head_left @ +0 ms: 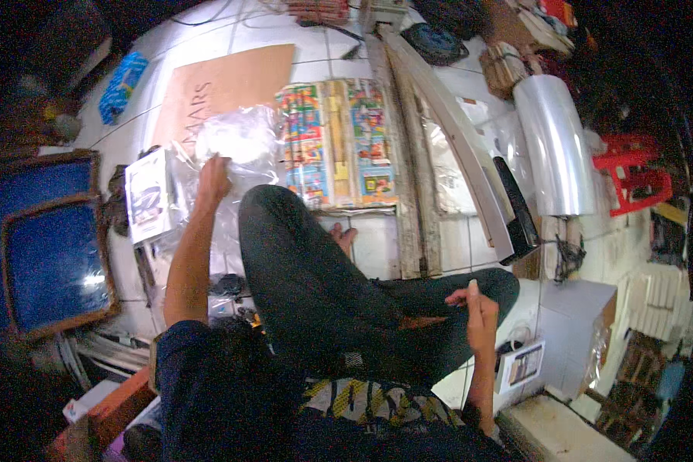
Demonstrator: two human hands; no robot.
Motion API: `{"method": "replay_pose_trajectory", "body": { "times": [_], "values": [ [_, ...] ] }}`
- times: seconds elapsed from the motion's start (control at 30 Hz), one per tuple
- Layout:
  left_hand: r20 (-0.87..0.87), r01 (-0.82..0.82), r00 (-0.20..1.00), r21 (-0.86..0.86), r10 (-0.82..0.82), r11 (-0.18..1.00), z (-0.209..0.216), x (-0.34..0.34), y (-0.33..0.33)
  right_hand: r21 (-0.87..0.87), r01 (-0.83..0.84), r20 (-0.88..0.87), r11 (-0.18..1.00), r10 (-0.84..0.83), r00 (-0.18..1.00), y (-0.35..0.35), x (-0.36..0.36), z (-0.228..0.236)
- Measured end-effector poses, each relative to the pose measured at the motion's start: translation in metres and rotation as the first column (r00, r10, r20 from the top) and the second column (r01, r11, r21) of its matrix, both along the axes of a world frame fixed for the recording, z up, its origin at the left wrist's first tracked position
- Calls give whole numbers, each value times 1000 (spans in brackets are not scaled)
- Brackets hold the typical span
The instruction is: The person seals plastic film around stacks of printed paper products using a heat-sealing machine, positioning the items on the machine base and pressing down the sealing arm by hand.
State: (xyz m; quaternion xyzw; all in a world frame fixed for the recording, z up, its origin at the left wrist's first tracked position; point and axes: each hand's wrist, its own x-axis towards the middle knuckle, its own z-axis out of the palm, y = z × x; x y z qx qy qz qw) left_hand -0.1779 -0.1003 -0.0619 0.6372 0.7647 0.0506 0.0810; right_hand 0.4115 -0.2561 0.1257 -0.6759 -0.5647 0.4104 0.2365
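My left hand [215, 175] reaches over the floor, its fingers closed at a sheet of clear plastic [242, 138] that shines in the light. The plastic spreads down past a white box with a dark picture [149, 194] beside the hand, and partly over brown cardboard. My right hand [477, 309] hovers above my bent knee with its fingers curled together. Whether something small sits between those fingers, I cannot make out. To the right of the plastic lies a colourful printed panel with a yellowish strip down its middle [337, 146].
Brown cardboard [231, 77] lies at the back. Long wooden bars [416, 177] and a pale beam with a black end [477, 146] run along the right. A roll of clear film [554, 146] stands near a red plastic stool [631, 173]. Brown-framed blue panels [58, 262] are at far left.
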Motion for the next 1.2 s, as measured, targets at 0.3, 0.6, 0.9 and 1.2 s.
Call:
{"method": "replay_pose_trajectory", "body": {
  "times": [0.3,0.6,0.9,1.2],
  "values": [
    [-73,226,974,155,-217,962,214,43,11,201,-320,-127,926,348,929,19,-88,30],
    [548,511,696,76,-464,856,257,291,-84,637,-361,192,681,314,930,36,-137,67],
    [649,-181,759,132,53,975,150,107,23,222,-230,-252,948,283,925,2,-58,-50],
    [56,-743,664,-62,746,666,-41,79,-29,71,-159,-316,985,174,933,-19,-37,-92]
  ]
}}
